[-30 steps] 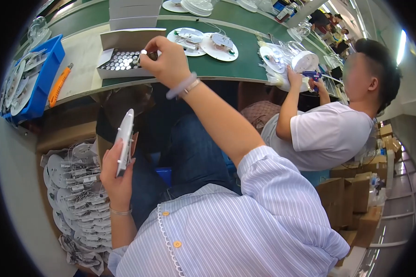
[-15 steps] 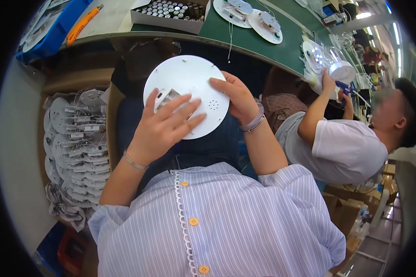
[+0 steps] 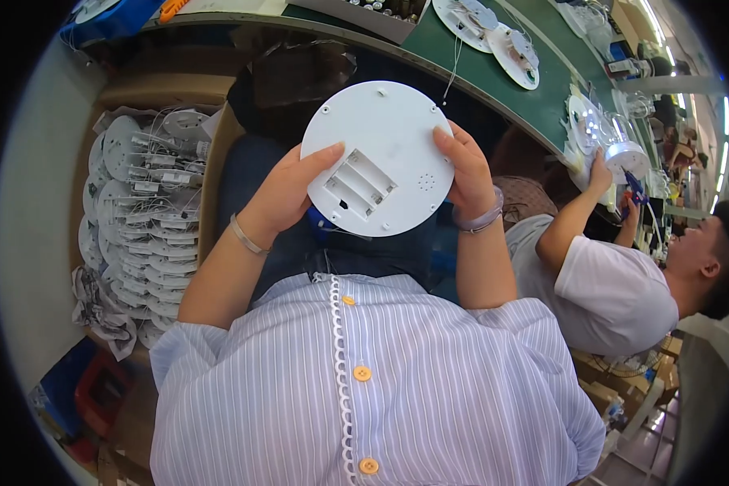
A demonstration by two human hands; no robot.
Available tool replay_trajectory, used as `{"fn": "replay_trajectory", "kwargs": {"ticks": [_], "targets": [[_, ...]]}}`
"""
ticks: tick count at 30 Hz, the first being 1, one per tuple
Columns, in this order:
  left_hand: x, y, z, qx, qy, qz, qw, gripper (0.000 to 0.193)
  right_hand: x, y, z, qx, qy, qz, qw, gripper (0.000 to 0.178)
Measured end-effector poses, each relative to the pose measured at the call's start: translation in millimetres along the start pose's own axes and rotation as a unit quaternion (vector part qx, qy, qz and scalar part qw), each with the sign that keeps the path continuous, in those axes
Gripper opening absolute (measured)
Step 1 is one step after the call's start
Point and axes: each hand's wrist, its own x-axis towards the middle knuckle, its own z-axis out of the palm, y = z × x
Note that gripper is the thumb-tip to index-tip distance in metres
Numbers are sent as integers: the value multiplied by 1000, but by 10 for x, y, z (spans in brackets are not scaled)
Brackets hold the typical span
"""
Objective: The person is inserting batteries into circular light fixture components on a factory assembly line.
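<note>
Seen from the head camera, a round white disc (image 3: 382,158) with an open battery bay sits at upper centre of the frame, held over the lap. The left hand (image 3: 287,190) grips its left rim, thumb on top; the right hand (image 3: 465,170) clasps the right rim. At left, a box of stacked white discs (image 3: 142,211). The green bench (image 3: 494,77) curves across the top, a co-worker (image 3: 616,283) at right.

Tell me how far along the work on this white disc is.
Done: the white round disc is off the bench, back side up. In hand: left hand and right hand grip its edges. Left: its battery bay looks empty; many similar discs wait stacked in the box.
</note>
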Motion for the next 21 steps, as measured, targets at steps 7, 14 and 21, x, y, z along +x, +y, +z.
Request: {"fn": "replay_trajectory", "kwargs": {"ticks": [7,14,21], "targets": [[45,-113,4,-43,83,23,995,45,-39,-105,-39,-230,94,-89,964,20],[1,-148,17,-37,99,69,992,45,-104,135,423,-508,22,-251,824,17],[-75,-116,47,43,119,204,971,43,-85,127,466,-472,40,-297,829,19]]}}
